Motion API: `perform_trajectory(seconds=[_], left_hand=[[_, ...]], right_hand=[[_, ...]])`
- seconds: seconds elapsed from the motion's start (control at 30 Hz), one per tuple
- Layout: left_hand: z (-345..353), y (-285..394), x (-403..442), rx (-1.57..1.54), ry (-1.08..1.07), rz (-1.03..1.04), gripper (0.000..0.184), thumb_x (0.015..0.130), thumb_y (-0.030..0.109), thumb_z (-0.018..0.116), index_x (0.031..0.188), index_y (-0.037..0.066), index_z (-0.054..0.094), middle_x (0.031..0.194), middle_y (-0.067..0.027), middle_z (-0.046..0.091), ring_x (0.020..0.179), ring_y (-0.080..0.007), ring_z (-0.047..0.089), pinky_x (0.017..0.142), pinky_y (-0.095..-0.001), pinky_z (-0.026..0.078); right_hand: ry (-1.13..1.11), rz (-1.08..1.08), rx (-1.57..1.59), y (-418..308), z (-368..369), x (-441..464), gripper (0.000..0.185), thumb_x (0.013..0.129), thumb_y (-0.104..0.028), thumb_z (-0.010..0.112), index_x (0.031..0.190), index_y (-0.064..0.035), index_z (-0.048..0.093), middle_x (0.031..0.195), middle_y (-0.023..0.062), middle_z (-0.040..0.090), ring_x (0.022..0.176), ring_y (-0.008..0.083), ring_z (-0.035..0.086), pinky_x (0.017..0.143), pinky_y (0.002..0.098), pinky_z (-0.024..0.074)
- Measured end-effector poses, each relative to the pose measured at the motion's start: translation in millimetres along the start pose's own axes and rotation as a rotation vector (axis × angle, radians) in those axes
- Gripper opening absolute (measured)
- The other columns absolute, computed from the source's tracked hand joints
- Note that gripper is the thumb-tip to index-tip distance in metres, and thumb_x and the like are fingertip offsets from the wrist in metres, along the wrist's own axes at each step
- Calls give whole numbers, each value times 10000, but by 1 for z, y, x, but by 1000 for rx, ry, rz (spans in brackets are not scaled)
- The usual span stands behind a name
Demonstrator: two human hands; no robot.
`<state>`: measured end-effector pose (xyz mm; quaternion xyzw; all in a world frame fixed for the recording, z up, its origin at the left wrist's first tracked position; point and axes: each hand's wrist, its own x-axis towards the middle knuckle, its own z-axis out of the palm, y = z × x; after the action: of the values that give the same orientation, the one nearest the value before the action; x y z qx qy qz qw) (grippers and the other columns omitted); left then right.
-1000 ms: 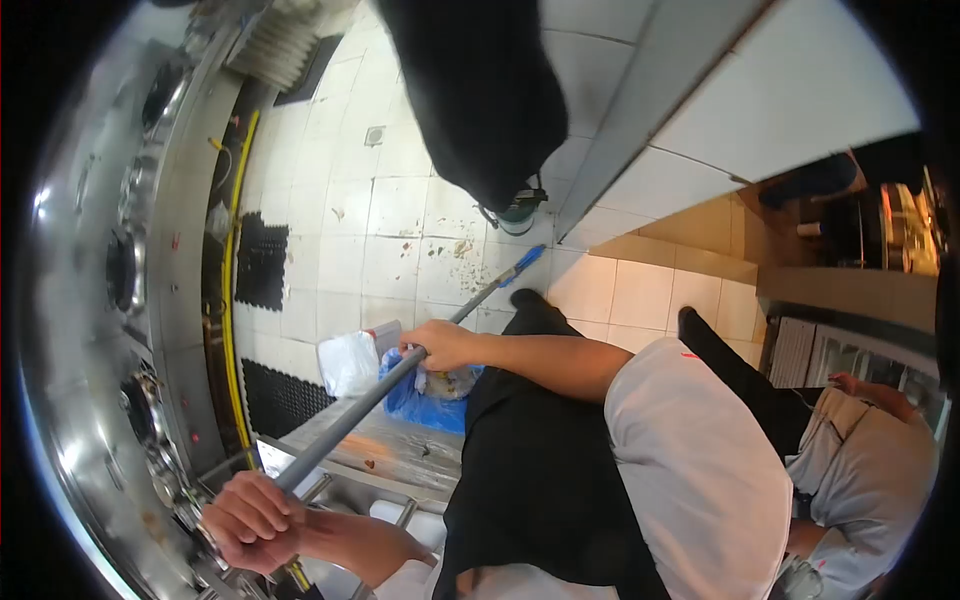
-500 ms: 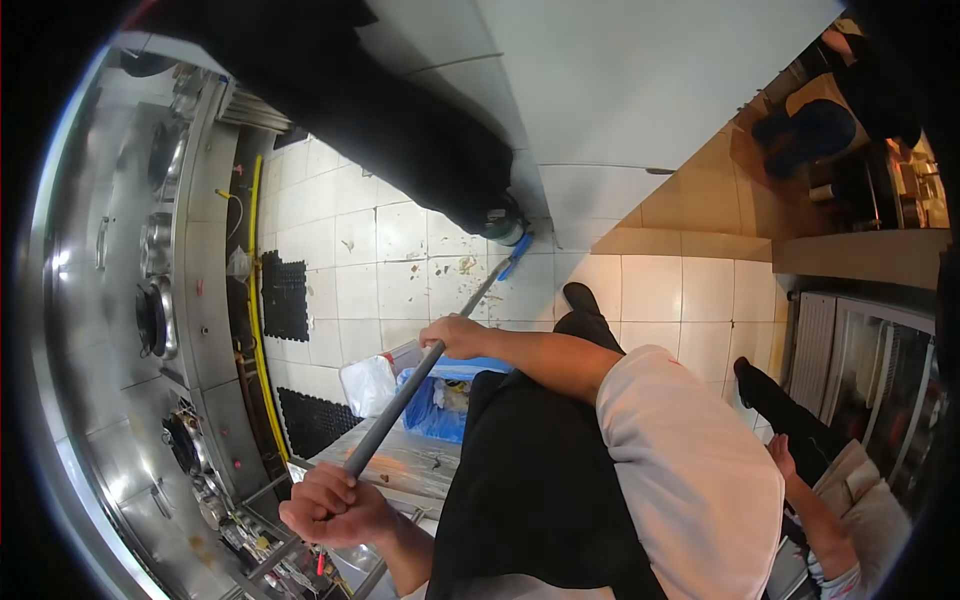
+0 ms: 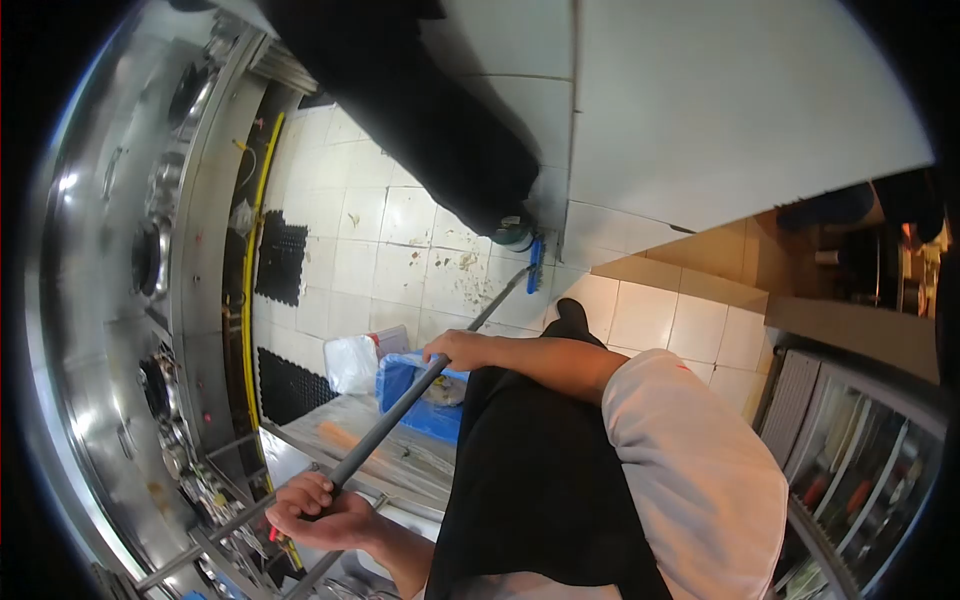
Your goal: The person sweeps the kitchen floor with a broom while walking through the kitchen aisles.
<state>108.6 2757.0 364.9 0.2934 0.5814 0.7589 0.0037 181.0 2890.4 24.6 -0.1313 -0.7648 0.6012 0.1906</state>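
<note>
A broom with a long grey handle (image 3: 400, 408) and a narrow blue head (image 3: 535, 266) slants across the view. At the handle's upper end, my left hand (image 3: 322, 512) is closed, fingers curled round it. Further down the handle, my right hand (image 3: 460, 350) is wrapped around it, above a blue-lined bin (image 3: 400, 375). The blue head rests on the white tiled floor (image 3: 360, 262), at the base of a white wall and close beside another person's shoe (image 3: 513, 234). Scattered crumbs and scraps (image 3: 455, 261) lie on the tiles left of the head.
Another person's dark-trousered leg (image 3: 440, 130) stands ahead. Steel stoves (image 3: 150, 260) and a yellow pipe (image 3: 250, 290) run along the left, with black mats (image 3: 282, 258) on the floor. A white panel (image 3: 740, 110) rises ahead right; a glass-front fridge (image 3: 850, 480) is at right.
The view has turned slightly. The broom head has shifted a little right along the floor, both hands still on the handle. The person at lower right has left the view.
</note>
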Motion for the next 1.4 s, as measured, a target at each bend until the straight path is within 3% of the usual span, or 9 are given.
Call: perform_trajectory(seconds=[0.17,0.37,0.47,0.63,0.87,1.1,1.2,1.3,1.4], left_hand=[[4,5,-10,-17,197,64,393,1041,298,421,701,147,292,572,17,242,470,-94,240,452,-263,255],[-29,0,-12,32,-27,263,355,1033,282,428,744,122,299,535,0,276,404,-91,251,378,-236,239],[-48,-13,-8,-84,2,259,341,1027,259,442,750,112,306,519,3,267,390,-89,248,366,-236,239],[-63,-23,0,-180,-176,210,332,1023,237,458,751,104,320,519,-14,311,397,-86,264,371,-237,259],[-65,-25,-9,-93,-9,223,369,1031,264,452,714,135,314,521,2,292,400,-85,268,377,-241,296],[-57,-25,-2,-147,-144,271,369,1030,265,434,709,143,300,532,9,285,407,-82,255,374,-249,279],[-57,-16,9,-153,-202,290,364,1039,269,447,736,112,320,511,-7,312,385,-98,293,372,-247,329],[-46,-3,18,-157,-133,286,376,1046,285,428,729,119,313,521,4,287,391,-90,268,368,-249,317],[-33,4,28,27,178,247,412,1062,346,381,717,138,296,546,14,253,413,-74,221,379,-242,252]], right_hand=[[-62,-82,8,9,18,22,299,719,-66,680,1009,-124,638,867,135,671,854,351,657,746,464,494],[-95,-41,-180,-24,37,38,247,797,-214,730,1008,-124,640,924,118,657,925,335,635,789,457,498],[-148,-106,-271,-23,48,41,316,838,-349,717,1036,-121,624,961,103,651,967,322,628,810,471,492],[-311,-88,-460,-20,45,48,324,861,-389,695,1056,-145,609,1014,69,649,1008,296,619,839,470,478],[-398,-119,-559,-11,41,58,363,854,-459,692,1057,-169,616,1031,30,651,1034,271,604,856,453,463],[-228,-115,-548,-24,22,71,336,862,-414,695,1067,-157,622,1032,37,652,1031,280,593,859,439,468],[-141,-158,-494,-33,15,70,276,843,-331,727,1007,-143,610,986,43,643,1005,277,597,852,419,462],[-34,-234,-423,-41,9,65,272,833,-286,737,1007,-119,609,973,62,636,988,292,599,853,427,462],[-94,-194,-356,-53,5,62,266,818,-243,744,1000,-102,609,949,81,626,965,311,595,855,431,460]])
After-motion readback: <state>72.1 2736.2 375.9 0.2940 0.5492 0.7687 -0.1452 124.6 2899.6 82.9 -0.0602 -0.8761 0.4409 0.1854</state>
